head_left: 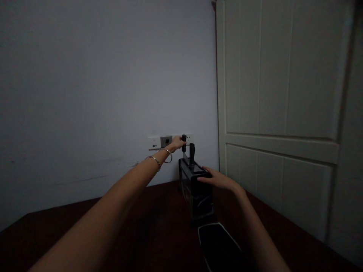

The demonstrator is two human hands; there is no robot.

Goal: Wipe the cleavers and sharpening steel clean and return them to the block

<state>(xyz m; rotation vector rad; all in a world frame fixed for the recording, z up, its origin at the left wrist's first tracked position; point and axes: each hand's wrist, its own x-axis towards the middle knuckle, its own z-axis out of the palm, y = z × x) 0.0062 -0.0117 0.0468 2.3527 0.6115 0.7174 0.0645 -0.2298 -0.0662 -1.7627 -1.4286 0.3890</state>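
We're gripping a black-handled knife (184, 149) in our left hand (177, 142), blade pointing down at the black knife block (200, 196) on the worktop (159, 226). Our right hand (216, 178) is clasping the block's near end; its pale marks (204, 204) are looking unreadable, tbh.

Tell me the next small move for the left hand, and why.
I'd probably have the left hand ease the black-handled knife straight down into the black holder: the knife is upright over the holder's far end, a second handle stands up from the top, and the right hand grips the near end, which should keep it steady.
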